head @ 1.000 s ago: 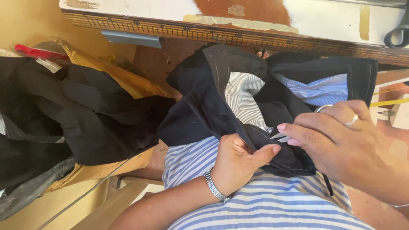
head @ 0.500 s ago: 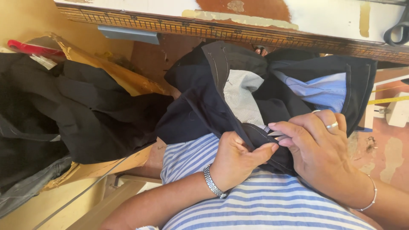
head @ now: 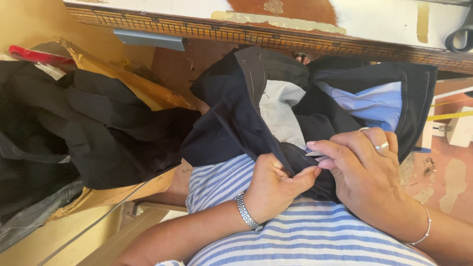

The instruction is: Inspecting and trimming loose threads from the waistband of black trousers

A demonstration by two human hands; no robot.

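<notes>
A dark navy garment (head: 236,118) with a grey striped lining and a blue striped lining lies in my lap, over my blue-and-white striped dress. My left hand (head: 273,189), with a metal watch on the wrist, pinches a fold of the dark fabric near its lower edge. My right hand (head: 362,172), with rings and a thin bracelet, grips the same seam right beside it, fingertips touching a small pale metal tool at the seam. The two hands meet at the fold.
A pile of black clothes (head: 74,133) lies at the left on brown paper (head: 143,88). A worn wooden table edge (head: 276,34) with ruler marks runs across the top. Black scissors handles (head: 460,37) show top right, a yellow tape measure (head: 451,116) at right.
My right hand has slid left and down along the seam, closing against my left hand. The left hand keeps its pinch on the fabric.
</notes>
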